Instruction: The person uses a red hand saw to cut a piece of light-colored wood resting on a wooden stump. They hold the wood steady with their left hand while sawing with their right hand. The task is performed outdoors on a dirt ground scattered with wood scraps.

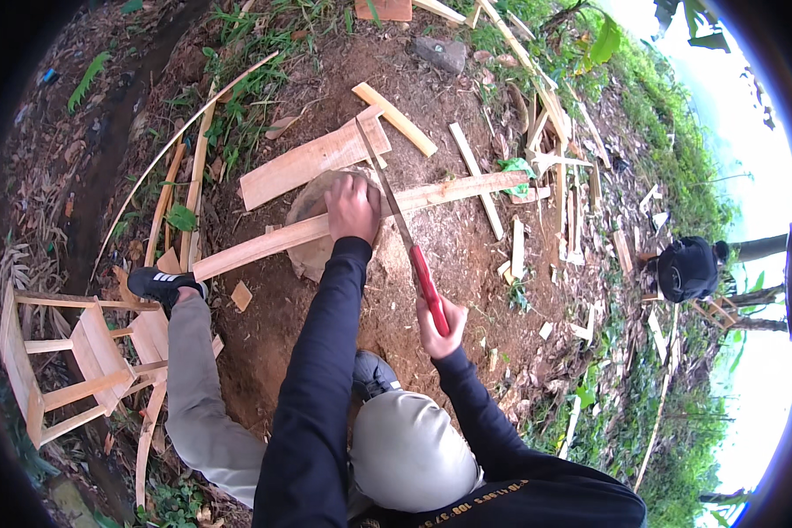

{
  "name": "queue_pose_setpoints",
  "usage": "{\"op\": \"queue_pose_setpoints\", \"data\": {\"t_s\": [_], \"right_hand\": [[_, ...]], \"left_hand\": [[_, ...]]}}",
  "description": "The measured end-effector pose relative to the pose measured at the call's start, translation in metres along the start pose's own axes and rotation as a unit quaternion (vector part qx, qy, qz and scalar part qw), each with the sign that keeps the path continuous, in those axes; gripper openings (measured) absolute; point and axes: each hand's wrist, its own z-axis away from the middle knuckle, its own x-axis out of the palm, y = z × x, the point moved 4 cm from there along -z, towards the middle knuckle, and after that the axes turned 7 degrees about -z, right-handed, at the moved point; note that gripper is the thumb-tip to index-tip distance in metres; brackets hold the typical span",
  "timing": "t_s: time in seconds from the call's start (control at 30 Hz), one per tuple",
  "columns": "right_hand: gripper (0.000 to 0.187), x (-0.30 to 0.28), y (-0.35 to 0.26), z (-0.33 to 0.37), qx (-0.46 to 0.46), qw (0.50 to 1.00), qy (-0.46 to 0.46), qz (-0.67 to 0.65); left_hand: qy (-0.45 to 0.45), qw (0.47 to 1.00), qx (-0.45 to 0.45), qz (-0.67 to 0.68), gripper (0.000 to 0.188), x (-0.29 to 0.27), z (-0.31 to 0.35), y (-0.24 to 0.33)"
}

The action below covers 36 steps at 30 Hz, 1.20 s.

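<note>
A long wooden batten [277,241] lies slantwise across a tree stump [306,264]. My left hand [354,207] is closed over the batten above the stump, fingers curled round its far edge. My right hand [442,327] grips the red handle of a handsaw [426,283]. Its blade crosses the batten just right of my left hand, the tip pointing away from me. Whether the teeth have cut into the wood is too small to tell. Behind the stump rests a wide board [299,165], partly behind the blade's far end.
My left shoe [163,286] is by the batten's left end. A wooden frame with slats [84,352] stands at the left. Loose wood strips [477,180] and a short yellowish piece [396,119] lie on the soil. A grey stone [440,55] sits farther off; a black bag [686,268] is at right.
</note>
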Motion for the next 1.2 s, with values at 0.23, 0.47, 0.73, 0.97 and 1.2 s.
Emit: {"op": "queue_pose_setpoints", "data": {"t_s": [0.23,0.47,0.73,0.97,1.2], "right_hand": [[0.011,-0.005,-0.005,0.042,-0.019,0.999,0.038,0.007],[0.012,0.005,-0.002,0.026,-0.011,0.999,0.045,-0.014],[0.017,0.025,0.004,-0.02,-0.009,0.997,0.04,-0.065],[0.016,0.023,0.017,-0.022,0.007,0.999,0.042,-0.033],[0.013,0.008,-0.001,0.01,0.031,0.996,0.047,-0.062]], "left_hand": [[0.06,0.995,0.079,0.014,0.023,-0.003,-0.014,-0.003],[0.035,0.999,0.008,0.024,0.019,-0.005,-0.02,-0.002],[-0.027,0.999,-0.025,0.035,0.028,-0.001,-0.017,-0.003],[0.043,0.998,-0.001,0.052,0.025,-0.003,-0.023,0.005],[0.081,0.997,-0.003,0.015,0.023,-0.001,-0.027,-0.003]]}}
